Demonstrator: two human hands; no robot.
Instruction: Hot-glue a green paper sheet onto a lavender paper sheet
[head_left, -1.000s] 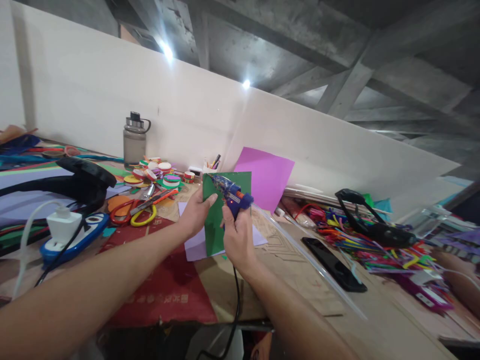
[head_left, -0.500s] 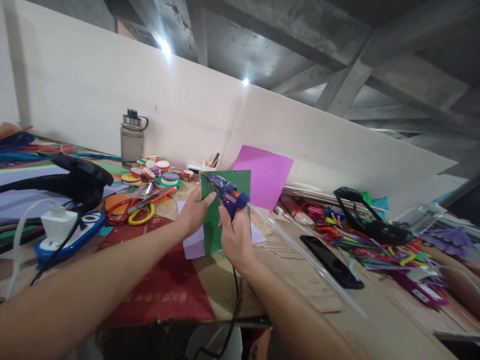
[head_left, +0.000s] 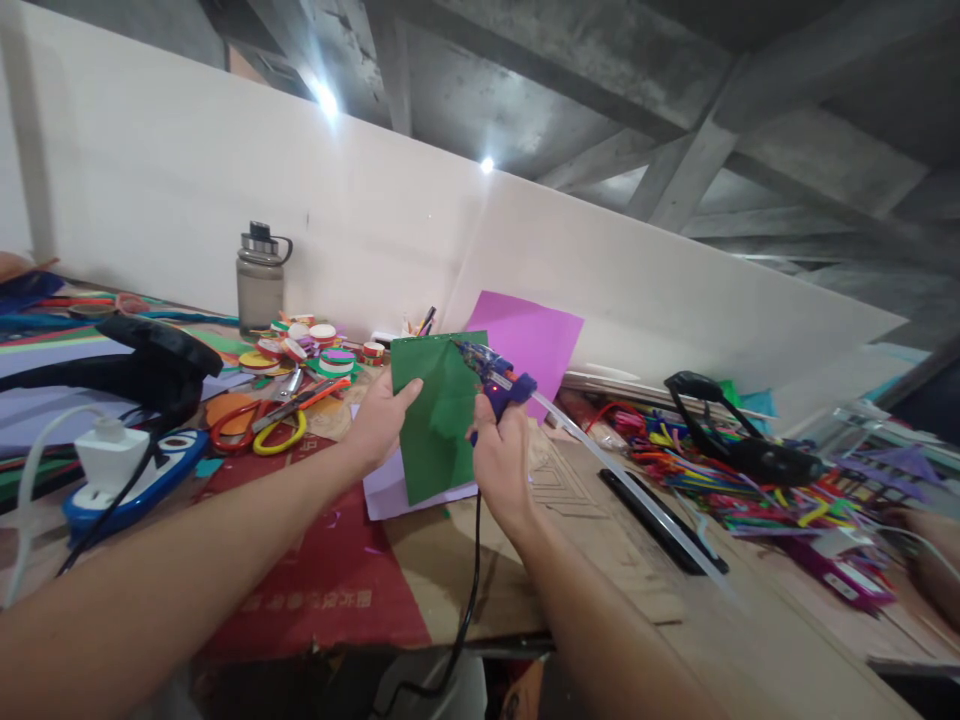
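Observation:
My left hand grips the left edge of a green sheet, thumb on its face, and holds it upright. Closed around the handle of a blue glue gun is my right hand. The gun's nozzle points left, at the sheet's top edge. A long clear glue stick sticks out of the gun's back, and a black cord hangs below. Behind and under the green sheet lies a lilac sheet.
Scissors, a power strip and a bottle are on the left. A purple sheet leans on the white wall. At right are a phone, colourful pipe cleaners and part of another person's hand.
The glue gun and my right hand have moved right along the sheet's top edge, uncovering more of its face. The green sheet and my left hand have shifted slightly left.

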